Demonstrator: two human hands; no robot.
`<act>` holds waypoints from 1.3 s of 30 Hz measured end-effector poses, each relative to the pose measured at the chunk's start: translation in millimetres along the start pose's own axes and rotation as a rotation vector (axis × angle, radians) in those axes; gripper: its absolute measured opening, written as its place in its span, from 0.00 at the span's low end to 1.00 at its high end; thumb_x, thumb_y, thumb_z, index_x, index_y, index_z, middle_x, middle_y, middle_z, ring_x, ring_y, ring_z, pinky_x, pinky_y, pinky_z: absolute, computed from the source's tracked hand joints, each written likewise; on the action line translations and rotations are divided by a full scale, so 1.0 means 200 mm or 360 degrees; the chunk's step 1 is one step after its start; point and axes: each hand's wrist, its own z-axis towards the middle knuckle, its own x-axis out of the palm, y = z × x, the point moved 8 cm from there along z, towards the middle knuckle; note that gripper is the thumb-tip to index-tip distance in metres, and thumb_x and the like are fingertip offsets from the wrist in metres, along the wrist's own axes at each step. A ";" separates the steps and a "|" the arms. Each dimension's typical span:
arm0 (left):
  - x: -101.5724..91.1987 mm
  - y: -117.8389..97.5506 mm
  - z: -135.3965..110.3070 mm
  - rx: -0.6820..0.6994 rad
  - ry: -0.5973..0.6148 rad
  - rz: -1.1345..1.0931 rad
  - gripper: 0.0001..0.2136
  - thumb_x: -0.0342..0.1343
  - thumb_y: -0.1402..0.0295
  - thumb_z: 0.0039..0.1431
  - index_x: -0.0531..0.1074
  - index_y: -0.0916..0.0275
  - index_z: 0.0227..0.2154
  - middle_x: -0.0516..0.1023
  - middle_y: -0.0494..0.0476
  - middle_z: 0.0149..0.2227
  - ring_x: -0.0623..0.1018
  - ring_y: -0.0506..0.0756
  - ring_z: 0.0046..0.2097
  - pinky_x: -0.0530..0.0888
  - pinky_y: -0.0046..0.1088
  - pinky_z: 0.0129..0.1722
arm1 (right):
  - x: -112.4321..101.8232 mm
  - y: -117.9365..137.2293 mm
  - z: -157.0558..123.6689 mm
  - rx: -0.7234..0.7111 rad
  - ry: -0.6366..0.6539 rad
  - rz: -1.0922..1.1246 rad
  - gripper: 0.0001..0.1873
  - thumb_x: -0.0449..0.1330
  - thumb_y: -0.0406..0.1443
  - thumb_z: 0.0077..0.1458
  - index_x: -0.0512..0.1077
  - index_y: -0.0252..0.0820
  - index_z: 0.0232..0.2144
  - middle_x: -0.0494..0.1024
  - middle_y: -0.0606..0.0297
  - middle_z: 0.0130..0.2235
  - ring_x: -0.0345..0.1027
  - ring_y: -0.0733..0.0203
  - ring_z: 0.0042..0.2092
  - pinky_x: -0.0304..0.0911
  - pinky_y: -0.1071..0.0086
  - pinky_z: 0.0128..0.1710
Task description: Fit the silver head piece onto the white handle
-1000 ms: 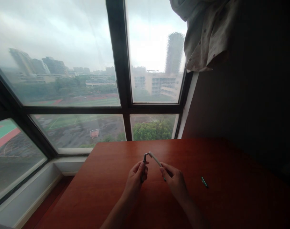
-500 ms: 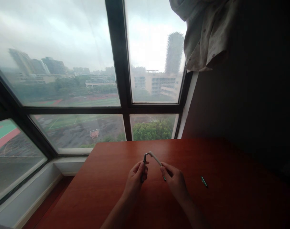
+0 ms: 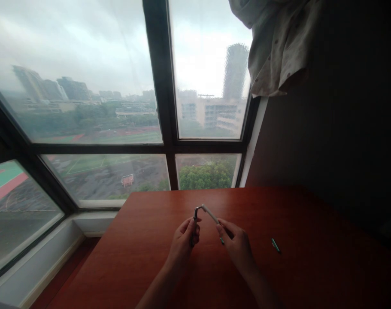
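My left hand [image 3: 183,239] is closed around a slim, dark metal tool [image 3: 195,213] held upright, its shiny bent tip pointing right. Between the thumb and fingers of my right hand [image 3: 237,245] is a thin, pale, pen-like stick [image 3: 210,213] that slants up to the left. Its upper end meets the tip of the metal tool or sits right beside it; I cannot tell which. A bit of green shows below my right fingers. The exact kind of either thing is too small to make out.
A small, slim green piece [image 3: 275,245] lies to the right on the reddish-brown table [image 3: 134,257]. Beyond the far edge stand large windows with dark frames [image 3: 170,148]. Pale cloth [image 3: 277,56] hangs at the upper right, beside a dark wall [image 3: 337,107].
Almost nothing differs. Both hands keep the same hold and place, and the view has shifted only very slightly.
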 end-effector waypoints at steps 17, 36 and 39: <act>-0.02 0.02 0.02 0.0019 0.0035 0.0077 0.20 0.63 0.54 0.48 0.74 0.66 0.35 0.67 0.48 0.21 0.61 0.44 0.20 0.55 0.20 0.21 | 0.02 0.00 -0.01 0.0078 0.0079 0.0098 0.19 0.55 0.44 0.58 0.78 0.36 0.41 0.75 0.63 0.25 0.68 0.61 0.26 0.61 0.74 0.25; -0.08 -0.25 0.01 0.0393 0.0038 0.0978 0.18 0.56 0.53 0.54 0.79 0.65 0.33 0.68 0.52 0.24 0.65 0.53 0.29 0.62 0.26 0.28 | -0.04 0.11 0.01 -0.0253 0.0178 -0.0057 0.14 0.54 0.39 0.59 0.77 0.40 0.40 0.77 0.62 0.29 0.70 0.61 0.30 0.62 0.72 0.29; -0.08 -0.26 0.01 0.0409 0.0058 0.1022 0.18 0.56 0.54 0.55 0.79 0.65 0.34 0.68 0.52 0.24 0.65 0.52 0.28 0.62 0.25 0.28 | -0.05 0.12 0.01 -0.0312 0.0215 -0.0127 0.13 0.54 0.38 0.60 0.77 0.41 0.40 0.77 0.61 0.30 0.70 0.60 0.31 0.62 0.72 0.31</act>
